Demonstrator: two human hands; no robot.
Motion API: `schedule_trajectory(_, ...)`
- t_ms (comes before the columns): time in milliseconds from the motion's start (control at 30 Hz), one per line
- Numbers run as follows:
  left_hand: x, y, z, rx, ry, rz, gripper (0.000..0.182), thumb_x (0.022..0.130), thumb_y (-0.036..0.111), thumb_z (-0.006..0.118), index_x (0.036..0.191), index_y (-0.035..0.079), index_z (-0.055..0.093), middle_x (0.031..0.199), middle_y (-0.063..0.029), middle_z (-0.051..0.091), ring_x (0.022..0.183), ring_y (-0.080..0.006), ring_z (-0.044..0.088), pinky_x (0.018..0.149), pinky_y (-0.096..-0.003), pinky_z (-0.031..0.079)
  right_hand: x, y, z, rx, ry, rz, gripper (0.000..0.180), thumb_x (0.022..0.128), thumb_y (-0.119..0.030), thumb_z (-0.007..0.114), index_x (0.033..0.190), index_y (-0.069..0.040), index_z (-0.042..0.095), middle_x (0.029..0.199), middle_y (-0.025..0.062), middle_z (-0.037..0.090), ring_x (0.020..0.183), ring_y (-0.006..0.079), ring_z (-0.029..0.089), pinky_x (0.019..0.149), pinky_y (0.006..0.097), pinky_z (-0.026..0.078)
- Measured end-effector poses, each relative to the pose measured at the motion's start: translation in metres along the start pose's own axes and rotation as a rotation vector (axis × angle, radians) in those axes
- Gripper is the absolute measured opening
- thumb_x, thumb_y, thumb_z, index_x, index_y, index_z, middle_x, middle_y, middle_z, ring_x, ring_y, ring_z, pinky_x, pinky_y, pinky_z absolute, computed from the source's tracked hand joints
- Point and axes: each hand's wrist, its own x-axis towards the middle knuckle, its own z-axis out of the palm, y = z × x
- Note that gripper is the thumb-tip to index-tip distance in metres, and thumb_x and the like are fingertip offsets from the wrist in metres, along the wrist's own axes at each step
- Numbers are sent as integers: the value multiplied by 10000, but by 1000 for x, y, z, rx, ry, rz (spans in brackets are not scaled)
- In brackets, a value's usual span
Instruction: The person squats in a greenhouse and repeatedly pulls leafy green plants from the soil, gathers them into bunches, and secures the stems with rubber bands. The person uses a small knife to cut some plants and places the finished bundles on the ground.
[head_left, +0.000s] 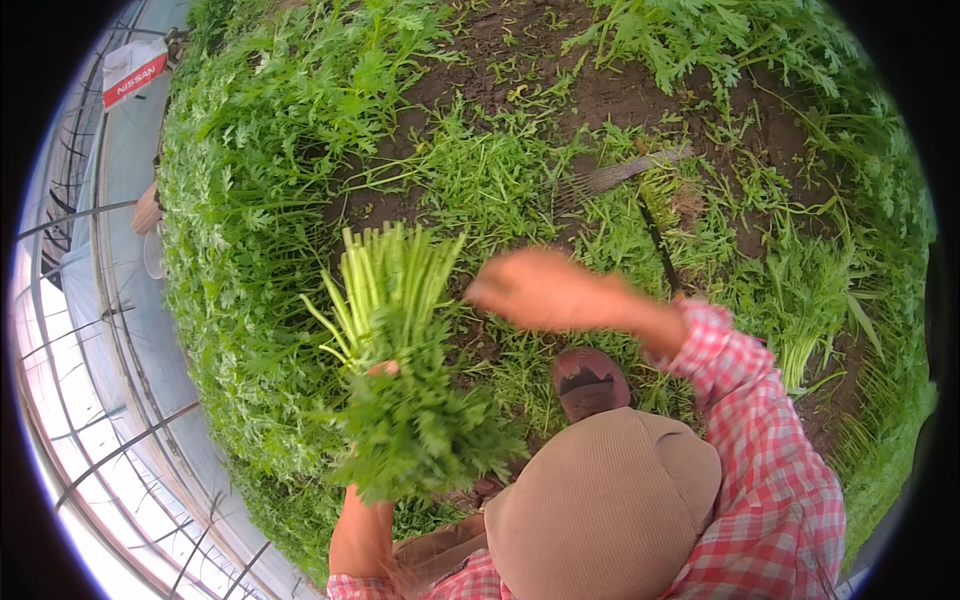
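Observation:
A thick bunch of leafy greens (390, 300) is in my left hand (384, 369), its cut stems pointing up and its leaves hanging over my wrist. Leaves cover most of that hand; only a fingertip shows. To the right of the stems is my right hand (525, 289), blurred, apart from the bunch; the blur hides whether its fingers are closed. Beyond it a metal fan rake head (600, 180) lies on scattered greens. A dark rod-like tool (658, 240) lies behind my right forearm. More cut greens (802, 322) lie in a bundle at the right.
Dense standing greens (247, 187) grow along the left, with more rows (885, 187) at the right. Brown soil (600, 94) shows at the top. A boot (591, 382) is below my right hand. Greenhouse sheeting and pipes (124, 300) run along the far left, near a white-and-red bag (135, 71).

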Motion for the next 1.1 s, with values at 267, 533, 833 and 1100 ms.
schedule_trajectory(267,30,-15,-5,-887,-947,-288,458,957,337,545,1288,30,467,1024,-39,572,841,-200,596,852,-371,340,-22,115,-107,-990,330,-69,155,800,-38,588,943,13,620,980,139,574,992,279,538,849,463,440)
schedule_trajectory(533,37,-35,-9,-1100,-1152,-314,362,997,194,485,1330,74,408,1095,-22,588,863,-189,617,867,-367,387,-28,76,-91,-655,173,-212,157,920,-177,580,909,-74,463,757,58,533,525,220,531,444,353,402)
schedule_trajectory(833,46,-45,-11,-1295,-1400,-337,439,1015,218,453,1412,84,323,1206,-42,557,973,-238,614,932,-409,376,-7,74,-70,-604,421,-411,222,865,-294,670,886,-113,544,726,31,532,596,236,577,508,383,438)
schedule_trajectory(1100,57,-29,-5,-1253,-1440,-341,391,1007,169,451,1360,44,339,1174,-95,580,983,-240,647,871,-432,432,16,62,-70,-734,621,-372,390,876,-465,624,915,-84,548,798,30,553,722,195,566,606,355,468)
